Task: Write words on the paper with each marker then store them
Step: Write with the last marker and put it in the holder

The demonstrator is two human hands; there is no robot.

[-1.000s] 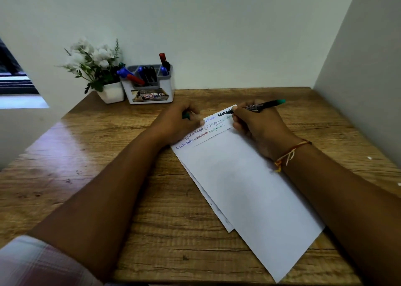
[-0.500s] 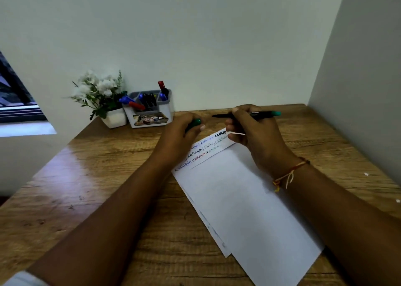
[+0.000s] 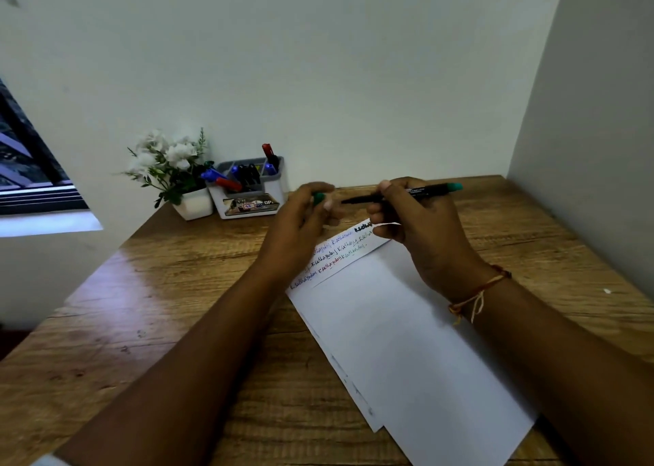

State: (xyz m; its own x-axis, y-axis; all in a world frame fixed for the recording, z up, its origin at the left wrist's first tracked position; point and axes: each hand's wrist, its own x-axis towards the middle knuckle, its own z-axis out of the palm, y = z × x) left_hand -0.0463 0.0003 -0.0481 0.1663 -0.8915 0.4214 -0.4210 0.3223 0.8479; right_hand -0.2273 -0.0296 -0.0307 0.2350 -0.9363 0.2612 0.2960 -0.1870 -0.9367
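Marker [image 3: 423, 192] | right hand [image 3: 424, 242] grip pinches it over paper [image 3: 407, 341] far edge | left hand [image 3: 297, 233] pinches cap [image 3: 319, 197]

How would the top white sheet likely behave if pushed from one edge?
Probably floppy: the top sheet looks thin and lies flat. It would likely slide rather than stay, since it rests loose and skewed over other sheets on the glossy wooden desk. Pushed hard, it may buckle.

Marker [image 3: 426, 191] is black, cap [image 3: 319, 197] green, paper [image 3: 407, 341] white.
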